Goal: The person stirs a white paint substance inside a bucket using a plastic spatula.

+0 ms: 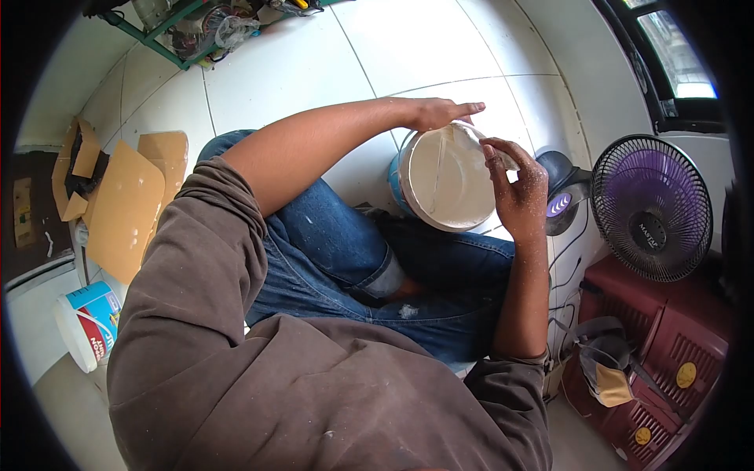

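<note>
Brown shirt is closest, then crossed legs in jeans. Just past the legs, toward the R side, is the bucket, mouth facing the camera; can't tell if it's upright or tipped a bit.

Prob. plastic: stiff enough overall, some give in the wall, not esp. fragile. Wt. is unclear b/c the depth of the pale stuff inside doesn't show; if mostly empty, it's light. Rim looks smeared, so may be slick or gritty under dusty fingers. Best hold: opposite sides of the rim, or one hand on the rim + one under the base.

Hands are apart, w/ the bucket's mouth btwn them. L hand is at the far rim, one digit stretched out, the rest partly hidden; R hand, white-specked, is at the right rim, fingers bent. Can't tell how firmly either grips. Fan stands right of the R hand.
</note>
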Tool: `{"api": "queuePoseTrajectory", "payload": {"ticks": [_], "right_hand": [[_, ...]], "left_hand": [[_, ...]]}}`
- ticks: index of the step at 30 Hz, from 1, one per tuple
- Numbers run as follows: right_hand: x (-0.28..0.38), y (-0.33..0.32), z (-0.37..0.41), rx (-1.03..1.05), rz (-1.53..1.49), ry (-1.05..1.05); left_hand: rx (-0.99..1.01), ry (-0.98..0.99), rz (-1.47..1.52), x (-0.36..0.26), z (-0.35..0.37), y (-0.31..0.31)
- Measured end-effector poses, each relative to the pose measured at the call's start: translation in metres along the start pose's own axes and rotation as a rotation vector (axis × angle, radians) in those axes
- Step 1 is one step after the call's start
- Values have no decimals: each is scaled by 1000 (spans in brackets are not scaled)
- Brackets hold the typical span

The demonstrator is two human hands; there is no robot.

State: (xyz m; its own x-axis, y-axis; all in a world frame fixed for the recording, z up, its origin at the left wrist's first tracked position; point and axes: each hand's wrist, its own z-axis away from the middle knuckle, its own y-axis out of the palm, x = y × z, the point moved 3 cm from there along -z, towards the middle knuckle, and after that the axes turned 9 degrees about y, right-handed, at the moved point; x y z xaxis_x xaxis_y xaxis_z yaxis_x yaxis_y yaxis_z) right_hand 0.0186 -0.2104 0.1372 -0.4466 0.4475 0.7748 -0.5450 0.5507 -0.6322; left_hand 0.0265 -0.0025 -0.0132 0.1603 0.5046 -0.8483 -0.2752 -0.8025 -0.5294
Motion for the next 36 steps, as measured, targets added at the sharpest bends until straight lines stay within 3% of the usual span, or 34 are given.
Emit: {"api": "queuePoseTrajectory", "payload": {"ticks": [2,8,10,13,19,24,27,29,32,34,36], "right_hand": [[0,0,-1,-27,80,-87],[4,1,1,-52,94,-84],[5,1,1,-47,93,-78],[9,-1,3,-16,101,-66],[9,-1,5,27,111,-58],[10,-2,6,73,138,-24],[5,-1,5,163,261,102],[-7,7,4,274,440,27],[-26,28,8,356,538,-27],[-34,39,7,450,614,-41],[-45,46,3,479,653,-26]], "left_hand": [[-7,51,-93,0,2,0],[-38,95,-135,-9,4,-3],[36,-210,225,-13,2,-7],[-24,-39,59,-12,5,-4],[-4,8,-149,-21,11,-6],[26,-54,-61,-21,6,-8],[17,-42,-60,-11,4,-5],[21,-8,-113,-10,3,-3],[-20,-59,67,-14,3,-4],[7,-217,262,-34,12,-9],[-8,-177,236,-28,9,-6]]}}
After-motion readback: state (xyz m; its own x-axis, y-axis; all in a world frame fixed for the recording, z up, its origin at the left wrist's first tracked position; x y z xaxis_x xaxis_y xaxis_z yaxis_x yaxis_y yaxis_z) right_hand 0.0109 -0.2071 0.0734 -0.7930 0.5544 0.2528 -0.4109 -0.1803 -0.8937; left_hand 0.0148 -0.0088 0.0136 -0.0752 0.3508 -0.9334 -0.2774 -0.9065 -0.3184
